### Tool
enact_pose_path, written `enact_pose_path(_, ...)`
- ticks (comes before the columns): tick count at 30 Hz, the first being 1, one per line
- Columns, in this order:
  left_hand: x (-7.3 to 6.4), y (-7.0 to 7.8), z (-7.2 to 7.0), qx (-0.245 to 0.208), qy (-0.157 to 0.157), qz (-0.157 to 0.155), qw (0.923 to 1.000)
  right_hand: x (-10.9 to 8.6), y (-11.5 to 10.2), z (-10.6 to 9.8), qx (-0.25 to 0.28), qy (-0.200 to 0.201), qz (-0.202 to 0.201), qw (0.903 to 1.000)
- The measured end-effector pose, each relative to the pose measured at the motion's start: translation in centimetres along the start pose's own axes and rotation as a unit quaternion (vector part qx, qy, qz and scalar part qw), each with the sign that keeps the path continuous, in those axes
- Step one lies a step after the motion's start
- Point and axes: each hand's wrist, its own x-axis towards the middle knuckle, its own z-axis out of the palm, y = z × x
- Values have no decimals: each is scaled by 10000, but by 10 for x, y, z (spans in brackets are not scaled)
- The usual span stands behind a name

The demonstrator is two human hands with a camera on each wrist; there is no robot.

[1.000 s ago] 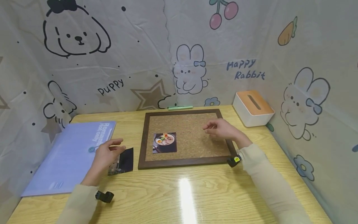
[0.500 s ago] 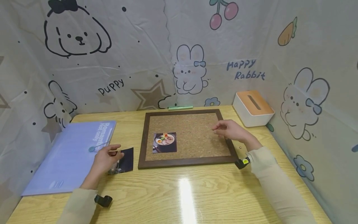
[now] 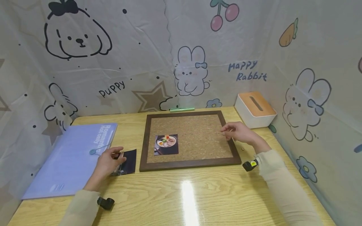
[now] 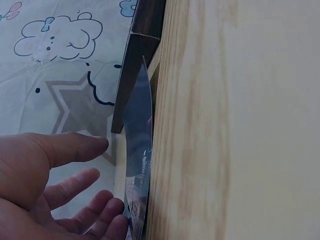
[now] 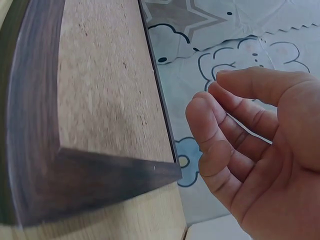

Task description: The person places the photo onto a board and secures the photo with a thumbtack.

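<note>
A cartoon-printed sheet (image 3: 135, 47) walled the wooden table (image 3: 158, 201). We saw the left hand (image 3: 108, 160) relaxed by a dark photo (image 3: 130, 162), beside the corkboard (image 3: 202, 135)'s left edge; the right hand (image 3: 241, 132), loose-fingered, hung above its right edge.

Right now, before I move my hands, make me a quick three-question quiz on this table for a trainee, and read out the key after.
1. Multiple choice: where does the green pen lie? A, on the cork; B, just beyond the far edge of the framed corkboard; C, in front of the corkboard.
2. True or false: in the head view, the food photo lies on the left half of the cork.
3. Short answer: which hand is nearer the tissue box?

Key: 1, B. 2, true. 3, the right hand.
</note>
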Motion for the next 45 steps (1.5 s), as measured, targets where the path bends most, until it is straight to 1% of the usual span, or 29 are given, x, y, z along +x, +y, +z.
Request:
enact_pose_path(4,2,0,1,58,2,55,10000,-3,5,-4,-35,-43,7,10000)
enact_pose_path(8,1,2,2,175,165,179,9996,-7,13,-9,-36,-41,156,9999)
enact_pose_path(11,1,3,2,348,245,196,9989,-11,19,-12,-41,-48,270,9996)
enact_pose_path(14,0,2,2,500,185,210,9984,-15,23,-14,-75,-69,318,9994)
enact_pose_path(19,2,-2,7,725,20,355,9967,-19,32,-15,-70,-109,403,9991)
enact_pose_path(24,3,0,9,880,30,355,9955,-21,40,-16,-75,-87,492,9987)
enact_pose_path(30,2,4,9,1012,142,352,9941,-28,49,-17,-66,-113,532,9985)
enact_pose_path(34,2,4,8,950,188,357,9947,-33,50,-17,-107,-144,514,9985)
enact_pose_path(37,3,4,7,908,288,407,9946,-34,52,-17,-164,-159,507,9985)
enact_pose_path(40,4,2,6,986,437,485,9930,-35,58,-18,-213,-156,571,9980)
enact_pose_path(43,6,1,4,1055,518,497,9918,-36,64,-19,-314,-157,567,9978)
enact_pose_path(45,6,-1,3,1034,515,427,9924,-37,67,-20,-370,-170,598,9974)
